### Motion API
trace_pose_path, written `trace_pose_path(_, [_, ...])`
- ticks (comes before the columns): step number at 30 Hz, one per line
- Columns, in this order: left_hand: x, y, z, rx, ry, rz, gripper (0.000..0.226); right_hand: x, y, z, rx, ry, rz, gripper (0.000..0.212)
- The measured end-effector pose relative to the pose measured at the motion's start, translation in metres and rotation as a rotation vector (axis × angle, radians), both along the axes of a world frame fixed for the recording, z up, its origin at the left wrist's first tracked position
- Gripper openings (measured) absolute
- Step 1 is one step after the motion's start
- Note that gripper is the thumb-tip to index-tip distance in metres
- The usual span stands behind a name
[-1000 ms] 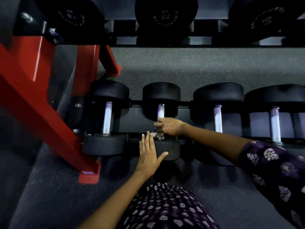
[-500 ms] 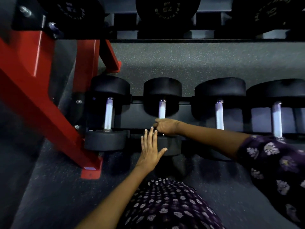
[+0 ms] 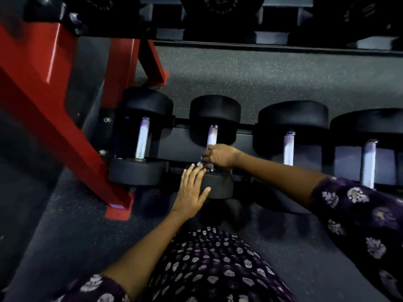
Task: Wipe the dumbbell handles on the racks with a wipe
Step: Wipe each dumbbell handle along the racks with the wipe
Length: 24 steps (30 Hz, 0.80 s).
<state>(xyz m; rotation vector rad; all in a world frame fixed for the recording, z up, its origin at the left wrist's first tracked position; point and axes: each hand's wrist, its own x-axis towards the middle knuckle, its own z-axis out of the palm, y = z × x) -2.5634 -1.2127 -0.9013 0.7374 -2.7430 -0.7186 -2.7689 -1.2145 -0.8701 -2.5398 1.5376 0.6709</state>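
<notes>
Several black dumbbells lie side by side on the low rack, each with a shiny metal handle. My right hand (image 3: 220, 156) is curled round the lower part of the second dumbbell's handle (image 3: 212, 136), with a small white wipe (image 3: 199, 164) peeking out under the fingers. My left hand (image 3: 192, 191) lies flat with straight fingers on that dumbbell's near black head (image 3: 220, 187). The first handle (image 3: 142, 138), third handle (image 3: 289, 149) and fourth handle (image 3: 369, 162) are bare.
A red rack leg (image 3: 54, 110) slants down at the left to a foot (image 3: 118, 209) on the speckled rubber floor (image 3: 272, 79). An upper shelf with larger dumbbells (image 3: 222, 5) overhangs at the top. My patterned clothing fills the bottom.
My right hand stays low on the second handle, shifted only slightly along it with the wipe. My left hand stays flat on the near head. The view has tilted a little.
</notes>
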Motion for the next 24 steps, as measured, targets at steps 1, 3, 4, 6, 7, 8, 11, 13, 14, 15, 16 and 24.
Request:
trace_pose_path(1, [-0.001, 0.002, -0.001, -0.01, 0.021, 0.024, 0.054, -0.006, 0.0, 0.004, -0.012, -0.024, -0.089, 0.047])
trace_pose_path(3, [-0.004, 0.005, -0.004, -0.017, 0.057, 0.071, 0.051, -0.019, -0.005, 0.013, -0.083, -0.069, -0.333, 0.041])
trace_pose_path(4, [-0.005, 0.006, -0.004, -0.014, 0.073, 0.093, 0.051, -0.019, -0.007, 0.019, -0.113, -0.084, -0.431, 0.041])
trace_pose_path(6, [-0.007, 0.009, -0.002, 0.003, 0.089, 0.12, 0.051, -0.011, -0.006, 0.021, -0.111, -0.096, -0.457, 0.038])
trace_pose_path(7, [-0.008, 0.009, 0.0, 0.01, 0.088, 0.122, 0.052, -0.004, -0.002, 0.019, -0.071, -0.115, -0.39, 0.036])
trace_pose_path(8, [-0.008, 0.009, 0.003, 0.018, 0.075, 0.118, 0.053, 0.003, 0.003, 0.015, -0.018, -0.137, -0.3, 0.035])
trace_pose_path(11, [-0.007, 0.007, 0.007, 0.022, 0.05, 0.099, 0.055, -0.002, 0.003, 0.018, 0.005, -0.101, -0.144, 0.034])
trace_pose_path(13, [-0.004, 0.005, 0.007, 0.024, 0.043, 0.084, 0.055, -0.014, -0.012, 0.026, -0.091, -0.032, -0.27, 0.034])
trace_pose_path(14, [-0.004, 0.004, 0.007, 0.023, 0.038, 0.082, 0.055, -0.017, -0.017, 0.031, -0.126, -0.017, -0.351, 0.035])
trace_pose_path(15, [-0.004, 0.004, 0.007, 0.024, 0.032, 0.084, 0.056, -0.019, -0.021, 0.033, -0.139, -0.011, -0.419, 0.035])
trace_pose_path(16, [-0.003, 0.005, 0.007, 0.025, 0.019, 0.085, 0.057, -0.015, -0.022, 0.032, -0.122, -0.033, -0.459, 0.034])
trace_pose_path(24, [-0.002, -0.001, 0.023, -0.002, -0.292, -0.05, 0.09, 0.018, 0.006, 0.011, 0.234, -0.494, -0.654, 0.031])
